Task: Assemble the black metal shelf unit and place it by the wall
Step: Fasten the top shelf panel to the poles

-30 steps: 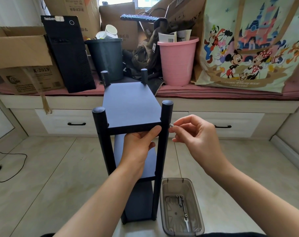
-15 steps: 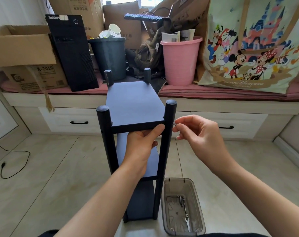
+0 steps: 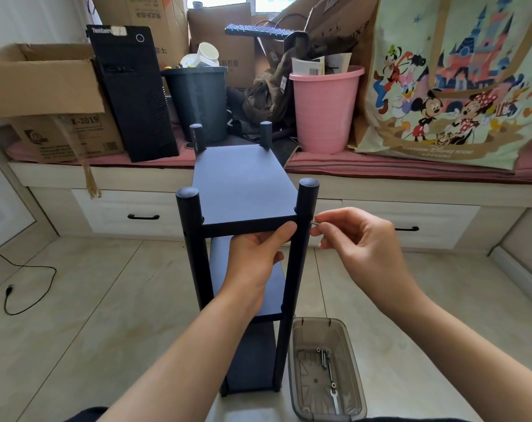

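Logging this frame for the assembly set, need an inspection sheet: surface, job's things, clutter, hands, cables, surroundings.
Surface: beige tiled floor; the job's things stand on it.
Job's things: black metal shelf unit upright, three boards visible between four round posts; translucent grey plastic tray at its right foot, holding loose screws and a small wrench.
Clutter: on the pink-cushioned window bench: open cardboard box, black computer tower, dark grey bin, pink plastic bucket, cartoon-print tote bag.
Hands: left hand grips the top board's front edge; right hand pinches a small silver screw at the front right post.
Cables: black cable loose on floor, left.
Surroundings: white drawers with black handles under bench.
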Demonstrator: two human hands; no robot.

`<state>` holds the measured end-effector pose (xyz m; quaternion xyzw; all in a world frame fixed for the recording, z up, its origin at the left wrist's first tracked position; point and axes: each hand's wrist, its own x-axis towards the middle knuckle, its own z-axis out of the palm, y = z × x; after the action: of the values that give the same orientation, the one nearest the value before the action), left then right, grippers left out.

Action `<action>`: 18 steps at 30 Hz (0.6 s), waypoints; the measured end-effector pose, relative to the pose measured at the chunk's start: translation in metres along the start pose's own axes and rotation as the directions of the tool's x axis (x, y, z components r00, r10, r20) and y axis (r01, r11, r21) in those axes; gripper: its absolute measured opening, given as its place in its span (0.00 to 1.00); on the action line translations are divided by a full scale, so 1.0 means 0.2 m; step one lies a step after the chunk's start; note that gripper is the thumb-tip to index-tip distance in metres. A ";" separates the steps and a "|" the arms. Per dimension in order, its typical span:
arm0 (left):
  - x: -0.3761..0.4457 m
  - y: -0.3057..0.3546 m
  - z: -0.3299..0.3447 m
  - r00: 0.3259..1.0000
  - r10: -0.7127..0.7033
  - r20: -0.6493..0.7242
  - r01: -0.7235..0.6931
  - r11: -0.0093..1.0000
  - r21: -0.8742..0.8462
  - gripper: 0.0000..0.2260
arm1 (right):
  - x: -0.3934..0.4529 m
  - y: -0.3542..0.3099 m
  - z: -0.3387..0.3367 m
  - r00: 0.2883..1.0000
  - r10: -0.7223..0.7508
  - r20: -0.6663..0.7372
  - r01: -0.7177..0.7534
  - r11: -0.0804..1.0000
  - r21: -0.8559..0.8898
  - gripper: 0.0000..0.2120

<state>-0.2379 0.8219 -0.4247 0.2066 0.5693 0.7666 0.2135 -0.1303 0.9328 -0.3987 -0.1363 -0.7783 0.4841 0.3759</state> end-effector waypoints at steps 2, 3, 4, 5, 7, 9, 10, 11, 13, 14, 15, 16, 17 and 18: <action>0.00 0.00 0.00 1.000 -0.005 -0.003 0.005 1.000 -0.002 0.09 | 0.00 0.01 0.00 1.000 0.023 -0.009 -0.023 0.999 0.042 0.05; 0.00 0.00 0.00 1.000 -0.009 -0.005 0.009 1.000 -0.004 0.08 | 0.00 0.01 0.00 1.000 0.029 -0.010 -0.028 0.998 0.047 0.04; 0.00 0.00 0.00 1.000 -0.013 -0.005 0.013 1.000 -0.006 0.07 | 0.01 0.01 0.00 0.999 0.032 -0.011 -0.032 0.998 0.047 0.03; 0.01 -0.01 0.00 1.000 -0.017 -0.003 0.017 1.000 -0.008 0.06 | 0.01 0.01 0.00 0.999 0.034 -0.012 -0.033 0.998 0.049 0.03; 0.01 -0.01 -0.01 1.000 -0.021 0.000 0.021 1.000 -0.007 0.05 | 0.01 0.01 0.00 0.999 0.041 -0.014 -0.040 0.997 0.059 0.03; 0.01 -0.01 -0.01 1.000 -0.020 0.002 0.020 1.000 -0.006 0.06 | 0.01 0.01 0.00 0.999 0.044 -0.011 -0.043 0.997 0.062 0.04; 0.01 -0.01 0.00 1.000 -0.020 0.003 0.020 1.000 -0.006 0.06 | 0.01 0.01 0.00 0.999 0.043 -0.008 -0.042 0.997 0.058 0.04; 0.01 -0.01 -0.01 1.000 -0.019 0.005 0.019 1.000 -0.006 0.06 | 0.01 0.01 0.00 0.999 0.043 -0.009 -0.042 0.997 0.057 0.04; 0.01 -0.01 -0.01 1.000 -0.018 0.005 0.018 1.000 -0.005 0.06 | 0.02 0.01 0.00 0.999 0.046 -0.024 -0.045 0.997 0.063 0.03; 0.01 -0.01 -0.01 1.000 -0.017 0.005 0.017 1.000 -0.005 0.06 | 0.02 0.02 0.00 0.998 0.047 -0.033 -0.045 0.997 0.062 0.02; 0.01 -0.02 -0.01 1.000 -0.015 0.007 0.015 1.000 -0.005 0.06 | 0.02 0.02 0.00 0.998 0.047 -0.039 -0.045 0.997 0.057 0.02; 0.01 -0.02 -0.01 1.000 -0.013 0.009 0.013 1.000 -0.006 0.06 | 0.01 0.02 0.01 0.998 0.047 -0.043 -0.044 0.998 0.049 0.02; 0.01 -0.02 -0.01 1.000 -0.012 0.010 0.012 1.000 -0.007 0.06 | 0.01 0.02 0.01 0.998 0.046 -0.047 -0.044 0.998 0.043 0.02; 0.01 -0.02 -0.01 1.000 -0.012 0.010 0.012 1.000 -0.008 0.06 | 0.01 0.01 0.01 0.998 0.048 -0.051 -0.046 0.998 0.041 0.02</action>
<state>-0.2411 0.8228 -0.4280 0.2060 0.5666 0.7664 0.2216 -0.1348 0.9339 -0.4006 -0.1596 -0.7550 0.5044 0.3874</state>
